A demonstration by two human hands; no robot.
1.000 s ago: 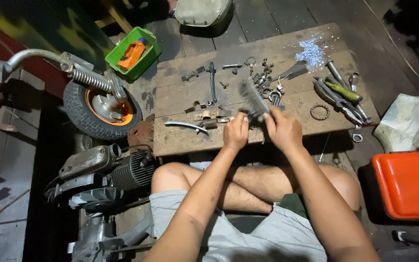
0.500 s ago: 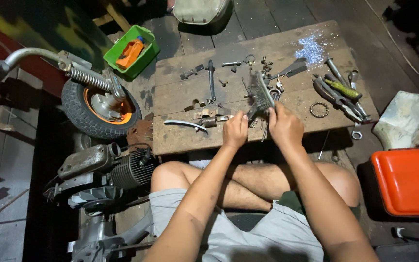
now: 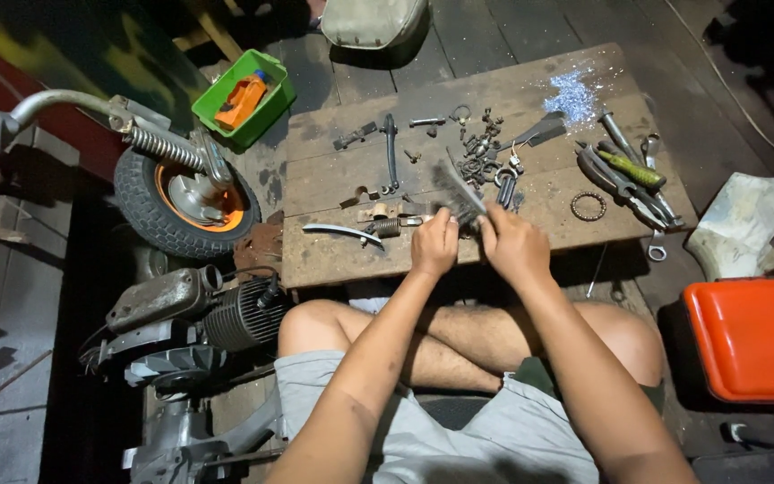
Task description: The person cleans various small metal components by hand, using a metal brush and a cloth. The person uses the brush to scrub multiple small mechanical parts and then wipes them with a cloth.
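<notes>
My right hand [image 3: 514, 244] holds a dark bristled wire brush [image 3: 459, 193], fingers closed on its handle; the brush lies over the near edge of the wooden plank surface [image 3: 342, 260]. My left hand [image 3: 434, 244] pinches a small part, too hidden to identify. At 10 o'clock, a green plastic bin [image 3: 266, 112] contains an orange bottle [image 3: 242, 99]. Pliers and wrenches [image 3: 629, 175] lie at 2 o'clock. An orange-rimmed small wheel [image 3: 185, 202] rests on the dark floor at 9 o'clock.
</notes>
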